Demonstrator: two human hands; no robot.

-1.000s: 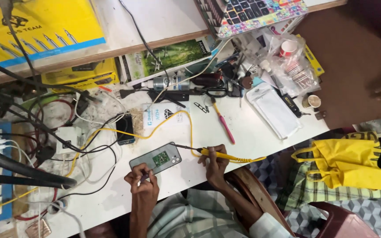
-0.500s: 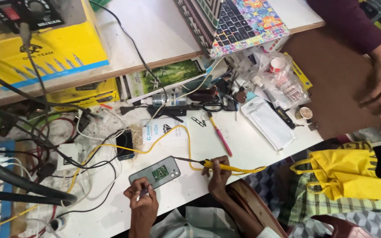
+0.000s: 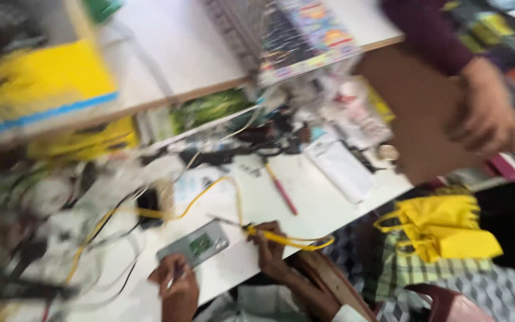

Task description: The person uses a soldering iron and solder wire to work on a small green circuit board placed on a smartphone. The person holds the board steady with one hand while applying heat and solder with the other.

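- Hands low in the frame, both reaching up from the bottom edge over the white table (image 3: pixel 323 203); the whole picture is smeared by motion.
- The left hand (image 3: pixel 177 283) sits at lower centre-left, forearm rising from the bottom edge, fingers curled against the near end of a flat grey device (image 3: pixel 195 245) with a green patch on its face; it holds that end.
- The grey device lies flat on the table, slanted, its far end pointing to the upper right, just above the left hand.
- The right hand (image 3: pixel 269 247) is just to the right of the device, forearm running down to the lower right, fingers closed around a yellow-handled tool (image 3: pixel 281 238).
- The tool's thin dark tip (image 3: pixel 225 222) points left, to just above the device's upper right corner; whether it touches is lost in the blur. Its yellow cable loops away to the right.
- A second yellow cable (image 3: pixel 201 197) curves across the table above the device towards the tangle of wires at left.
- A red pen-like stick (image 3: pixel 281 191) lies on the table above the right hand, well apart from it.
- Another person's hand (image 3: pixel 487 116), in a dark red sleeve, rests at the upper right on a brown board.
- A yellow bag (image 3: pixel 448 229) hangs at right, beside the table edge.
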